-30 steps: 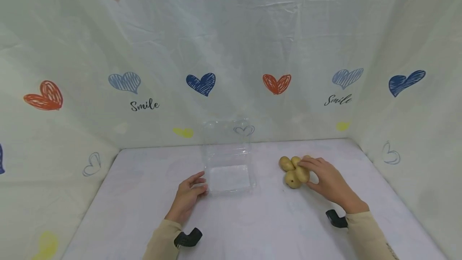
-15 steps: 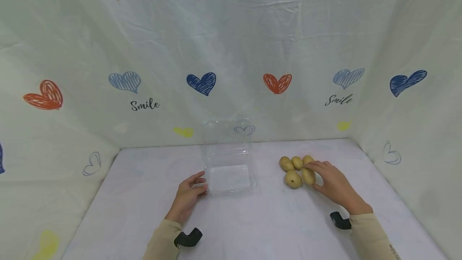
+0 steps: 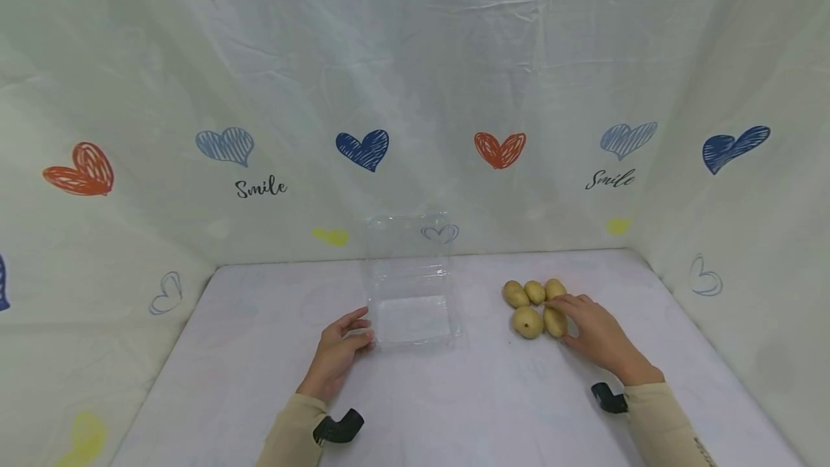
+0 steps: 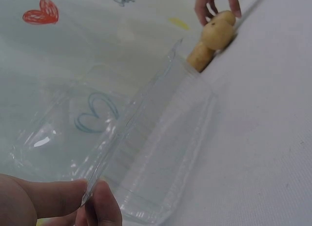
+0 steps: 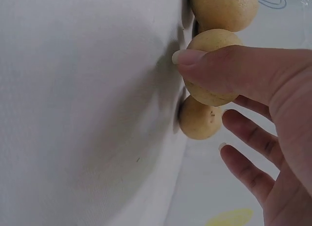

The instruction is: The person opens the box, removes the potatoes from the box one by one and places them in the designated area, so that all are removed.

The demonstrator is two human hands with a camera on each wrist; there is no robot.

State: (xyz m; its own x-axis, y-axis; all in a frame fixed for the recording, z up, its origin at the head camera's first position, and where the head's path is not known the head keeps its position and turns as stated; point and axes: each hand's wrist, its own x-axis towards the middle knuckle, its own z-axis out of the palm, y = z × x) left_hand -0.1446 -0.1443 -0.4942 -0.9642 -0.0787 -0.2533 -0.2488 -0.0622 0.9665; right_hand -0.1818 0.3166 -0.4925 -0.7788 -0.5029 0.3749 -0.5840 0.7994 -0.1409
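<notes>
In the head view my left hand (image 3: pixel 335 357) is at the left side of a clear plastic clamshell box (image 3: pixel 415 344), whose lid (image 3: pixel 408 240) stands raised at the back. The left wrist view shows thumb and fingers pinching the box's thin rim (image 4: pixel 105 160). No contents show in the box. To its right several potatoes sit close together, among them a front left potato (image 3: pixel 527 323) and a back right potato (image 3: pixel 555 288). My right hand (image 3: pixel 599 339) holds the front right potato (image 3: pixel 555 323) between thumb and fingers; the right wrist view shows the thumb (image 5: pixel 214 65) across it.
A white cloth (image 3: pixel 441 409) covers the table. Behind and beside it hangs a pale curtain (image 3: pixel 428 78) printed with hearts and the word Smile. A black wrist mount (image 3: pixel 338 427) sits at the left cuff and another black mount (image 3: pixel 609 398) at the right.
My right hand has moved the potato a little to the right and down, from overlapping its neighbours to the front right of the group. The left hand and the box have stayed put.
</notes>
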